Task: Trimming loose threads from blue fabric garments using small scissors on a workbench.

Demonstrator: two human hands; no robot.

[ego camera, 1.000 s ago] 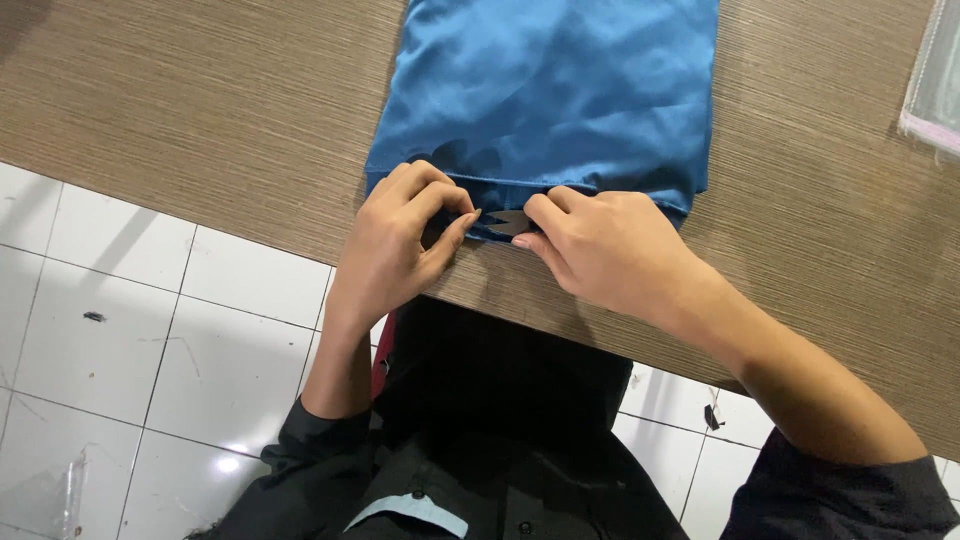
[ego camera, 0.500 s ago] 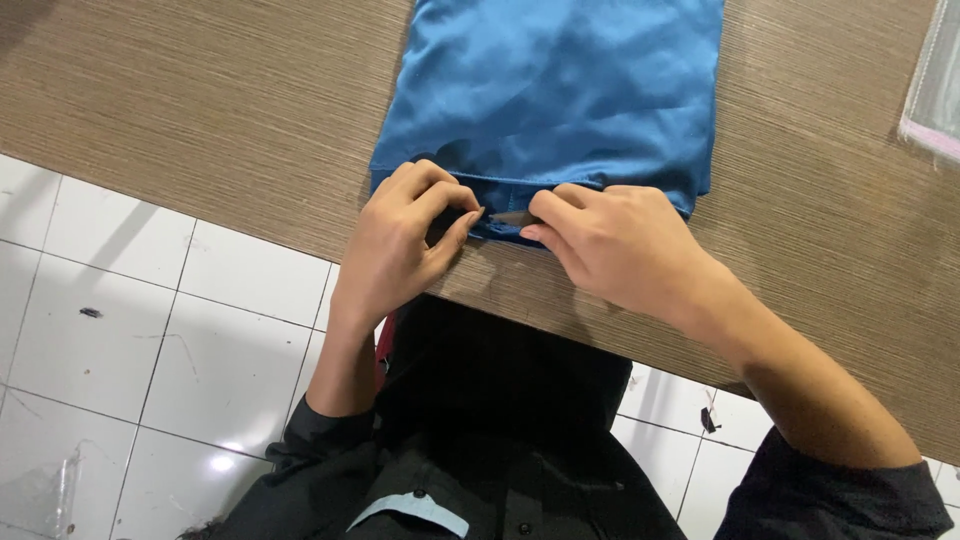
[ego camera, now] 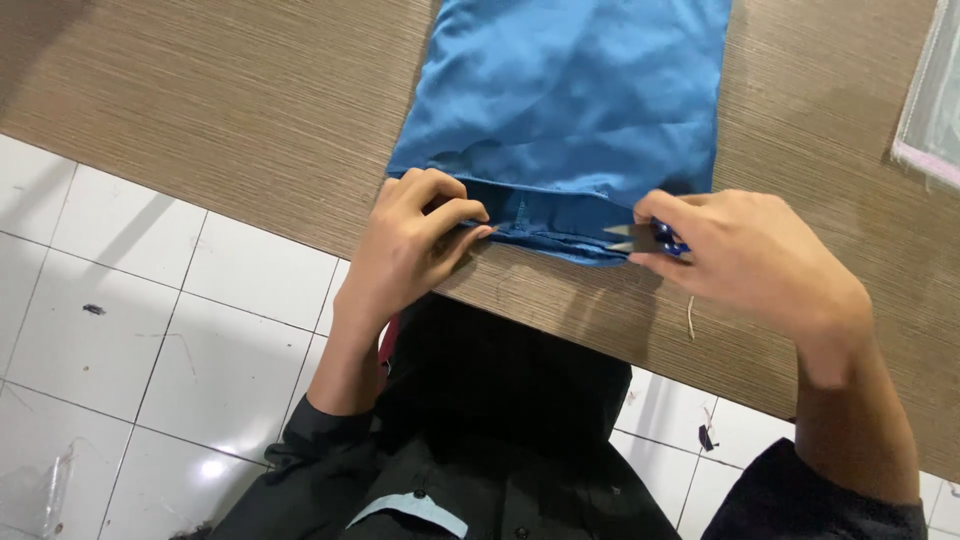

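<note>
**Hands at the Hem of a Blue Garment on a Wood-Grain Table**

A folded blue garment (ego camera: 570,100) lies flat on a brown wood-grain table (ego camera: 220,110), its near hem close to the table edge nearest the person. The cloth runs out of view at the top.

The left hand (ego camera: 410,250) rests at the left end of the hem. Its fingers are curled, and the thumb and forefinger are pressed together on the hem edge, pinching the cloth against the table.

The right hand (ego camera: 745,255) sits at the right end of the hem. Its fingers close around a small thread snip (ego camera: 640,238) with a blue handle. The metal blades point left toward the hem, and their tips lie at the cloth edge. Whether the blades touch the cloth cannot be told.

A short pale thread (ego camera: 690,318) lies on the table just below the right hand.

At the upper right edge of the view, part of a clear plastic package (ego camera: 930,100) with a pinkish border lies on the table, well apart from the garment. No label on it can be made out.

Below the table, a white tiled floor (ego camera: 120,350) shows, with a crumpled clear wrapper (ego camera: 45,485) at the lower left corner. The person wears dark sleeves.
</note>
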